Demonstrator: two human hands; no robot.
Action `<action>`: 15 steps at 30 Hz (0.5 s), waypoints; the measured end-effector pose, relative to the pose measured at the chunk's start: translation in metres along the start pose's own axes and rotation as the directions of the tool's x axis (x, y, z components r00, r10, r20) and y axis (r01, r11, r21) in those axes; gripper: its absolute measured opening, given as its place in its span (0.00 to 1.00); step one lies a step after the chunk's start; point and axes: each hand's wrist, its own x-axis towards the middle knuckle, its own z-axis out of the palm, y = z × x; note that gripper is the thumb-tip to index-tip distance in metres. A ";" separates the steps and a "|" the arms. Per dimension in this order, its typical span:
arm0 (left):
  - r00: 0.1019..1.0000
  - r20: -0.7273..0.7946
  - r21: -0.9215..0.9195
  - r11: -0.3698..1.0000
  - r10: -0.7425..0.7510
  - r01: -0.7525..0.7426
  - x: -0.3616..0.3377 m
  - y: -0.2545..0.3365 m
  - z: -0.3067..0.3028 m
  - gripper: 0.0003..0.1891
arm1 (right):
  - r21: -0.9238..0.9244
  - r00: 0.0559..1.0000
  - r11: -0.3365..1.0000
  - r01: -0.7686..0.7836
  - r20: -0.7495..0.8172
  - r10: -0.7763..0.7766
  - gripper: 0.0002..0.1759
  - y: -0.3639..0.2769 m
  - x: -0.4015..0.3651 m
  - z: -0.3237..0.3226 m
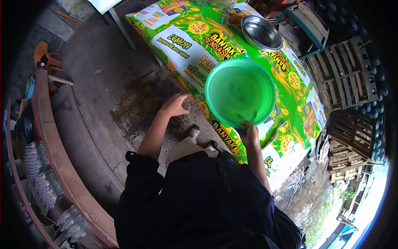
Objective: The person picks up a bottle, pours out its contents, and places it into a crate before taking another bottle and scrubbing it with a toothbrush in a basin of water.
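Observation:
A green plastic basin [210,103] with some cloudy water in it stands on a table covered in a bright printed cloth [174,43]. My right hand [249,135] grips the near rim of this basin, its fingers curled over the edge. To the left of the basin, just off the table's edge, my left hand [176,106] is wrapped around a clear glass [187,102]. The glass is see-through and partly hidden by my fingers. Beyond the basin sits a round metal bowl [261,33].
Clear glassware or bottles [43,174] in several rows fill a shelf under the brown counter [54,137] at left. An orange plastic chair [44,56] stands behind it. Wooden pallets [344,74] lean at right. Wet dark floor [141,99] lies left of the table.

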 end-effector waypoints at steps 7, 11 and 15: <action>0.998 -0.062 0.035 0.999 -0.025 0.027 -0.003 0.009 -0.008 0.27 | -0.037 0.999 0.999 -0.024 0.029 0.025 0.20 -0.003 -0.002 0.006; 0.996 -0.075 0.033 0.998 -0.048 0.051 -0.014 0.007 0.004 0.25 | -0.031 0.992 0.996 -0.081 0.095 0.084 0.20 -0.008 0.002 -0.001; 0.988 -0.142 0.023 0.997 -0.067 0.071 -0.017 0.015 0.009 0.26 | -0.073 0.986 0.994 -0.083 0.140 0.092 0.21 -0.013 0.007 0.000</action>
